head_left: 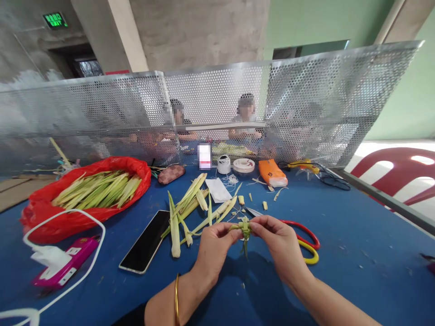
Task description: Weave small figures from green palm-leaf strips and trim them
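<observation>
Both hands meet above the blue table, pinching a small woven piece of green leaf strips (245,227) between them. My left hand (217,246) grips its left side with thumb and forefinger, and a gold bangle circles that wrist. On the opposite side, my right hand (277,237) has its thumb and fingertips closed on the piece. Loose leaf ends dangle below. Scissors (311,246) with red and yellow handles lie partly behind my right hand. Long pale-green husk leaves (175,231) are strewn left of and beyond the hands, with small cut scraps around them.
A red plastic bag (137,192) of leaves, a dark phone (146,242) and a magenta power strip (73,262) with white cable lie left. Behind are white thread (223,165), a tape roll (244,165), an orange tissue pack (272,172) and a yellow glue gun (303,165). A perforated metal screen (217,90) borders the table.
</observation>
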### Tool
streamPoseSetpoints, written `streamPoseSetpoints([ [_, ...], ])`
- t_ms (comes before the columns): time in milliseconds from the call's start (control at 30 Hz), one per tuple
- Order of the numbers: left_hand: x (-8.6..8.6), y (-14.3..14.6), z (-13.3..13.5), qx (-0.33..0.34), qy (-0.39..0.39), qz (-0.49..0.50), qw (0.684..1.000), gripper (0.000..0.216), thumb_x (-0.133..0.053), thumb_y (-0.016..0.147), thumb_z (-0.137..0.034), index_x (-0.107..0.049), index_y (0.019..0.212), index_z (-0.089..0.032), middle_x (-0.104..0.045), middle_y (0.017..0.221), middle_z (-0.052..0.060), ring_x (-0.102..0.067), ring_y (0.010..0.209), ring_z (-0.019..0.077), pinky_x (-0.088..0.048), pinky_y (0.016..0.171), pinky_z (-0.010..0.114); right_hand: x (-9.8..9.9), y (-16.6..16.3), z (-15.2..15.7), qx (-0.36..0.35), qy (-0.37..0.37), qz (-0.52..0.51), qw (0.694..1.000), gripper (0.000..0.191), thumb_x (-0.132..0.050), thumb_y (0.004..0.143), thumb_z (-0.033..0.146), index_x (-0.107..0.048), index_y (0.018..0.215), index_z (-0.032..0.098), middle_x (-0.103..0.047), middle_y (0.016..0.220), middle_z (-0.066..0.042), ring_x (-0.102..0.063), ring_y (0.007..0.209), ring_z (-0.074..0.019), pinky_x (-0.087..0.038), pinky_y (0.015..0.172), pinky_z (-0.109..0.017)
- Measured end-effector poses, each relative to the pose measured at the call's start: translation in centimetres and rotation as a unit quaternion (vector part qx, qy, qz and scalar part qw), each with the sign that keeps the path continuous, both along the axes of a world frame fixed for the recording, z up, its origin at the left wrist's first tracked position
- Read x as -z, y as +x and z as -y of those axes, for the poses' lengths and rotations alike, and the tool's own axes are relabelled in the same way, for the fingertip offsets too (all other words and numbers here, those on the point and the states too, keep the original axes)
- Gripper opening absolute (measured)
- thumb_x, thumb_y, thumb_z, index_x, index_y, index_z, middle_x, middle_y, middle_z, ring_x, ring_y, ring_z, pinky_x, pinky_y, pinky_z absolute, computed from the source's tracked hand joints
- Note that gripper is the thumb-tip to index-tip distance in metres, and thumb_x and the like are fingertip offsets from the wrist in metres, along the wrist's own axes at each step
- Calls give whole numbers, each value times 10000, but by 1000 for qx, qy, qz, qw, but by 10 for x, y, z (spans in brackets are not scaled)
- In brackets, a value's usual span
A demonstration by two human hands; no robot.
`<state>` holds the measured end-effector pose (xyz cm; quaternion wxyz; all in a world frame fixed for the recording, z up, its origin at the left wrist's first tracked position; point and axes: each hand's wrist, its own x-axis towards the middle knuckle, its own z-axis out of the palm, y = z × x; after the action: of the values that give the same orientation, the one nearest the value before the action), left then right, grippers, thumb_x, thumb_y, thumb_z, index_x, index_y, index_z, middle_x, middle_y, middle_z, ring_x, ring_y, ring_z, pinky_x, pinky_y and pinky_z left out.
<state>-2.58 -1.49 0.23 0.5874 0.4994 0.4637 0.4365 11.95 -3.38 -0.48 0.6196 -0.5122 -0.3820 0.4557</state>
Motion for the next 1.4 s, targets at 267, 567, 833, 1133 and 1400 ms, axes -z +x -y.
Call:
streamPoseSetpoints([
  [267,0,0,0,5,0,0,1000,152,-729,681,-283,-760,770,-163,-734,761,54,-630,755,181,-462,723,252,2,1,-1,0,4,11,1000,177,-764,650,331,-691,668,171,-655,647,-2,-539,653,-142,-437,651,-263],
  [567,-2,1,0,10,-48,26,998,225,-734,675,-366,-733,740,-151,-716,699,55,-646,677,179,-489,712,283,0,1,0,-127,-40,0,991,249,-806,613,314,-680,774,171,-668,689,8,-579,645,-137,-443,632,-251],
  [833,2,0,-2,25,-191,139,971,199,-748,644,-330,-704,716,-150,-669,700,45,-592,637,138,-488,692,261,3,-6,2,-88,-35,-62,994,286,-832,560,351,-708,721,150,-677,672,-22,-564,623,-143,-448,616,-264],
  [1133,10,6,6,25,-101,158,982,397,-731,667,-512,-647,803,-149,-646,781,41,-574,751,151,-455,704,255,6,-10,0,-78,-59,-150,984,330,-848,555,376,-710,779,177,-700,747,-13,-611,712,-163,-468,712,-278],
  [1400,9,11,10,91,27,-22,995,383,-645,754,-494,-675,548,-173,-580,541,19,-520,569,146,-391,622,257,8,-15,4,-101,-33,-169,980,298,-790,645,414,-655,721,159,-600,595,23,-472,451,-95,-388,461,-241],
])
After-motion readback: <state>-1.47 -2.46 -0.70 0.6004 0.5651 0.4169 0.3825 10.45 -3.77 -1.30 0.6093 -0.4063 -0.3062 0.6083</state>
